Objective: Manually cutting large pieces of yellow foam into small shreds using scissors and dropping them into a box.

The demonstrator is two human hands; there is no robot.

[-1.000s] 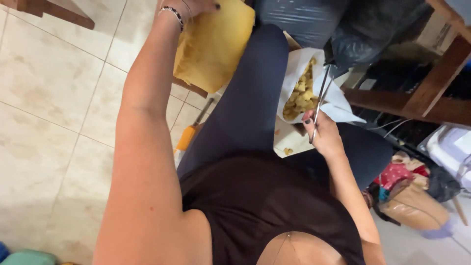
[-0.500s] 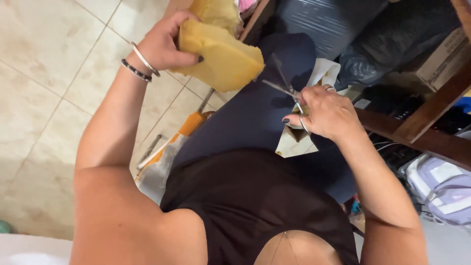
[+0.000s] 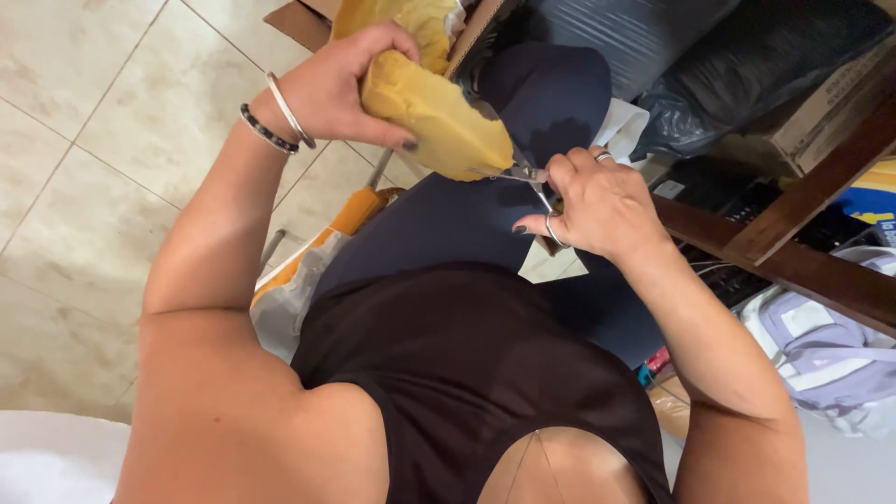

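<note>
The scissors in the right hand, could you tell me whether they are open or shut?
Open, it seems: the scissors in the right hand show metal blades parted around the edge of the yellow foam piece that the left hand holds.

The pale beige tiled floor (image 3: 103,187), crossed by thin dark grout lines, carries most things here. An open brown cardboard box (image 3: 303,21) stands on it at the top, and an orange-and-white bag (image 3: 308,271) lies on it beside the seated person's leg. To the right, a dark brown wooden shelf (image 3: 793,252) slants across, with a lilac-and-white backpack (image 3: 821,345) below it; whether that touches the floor cannot be told.
</note>
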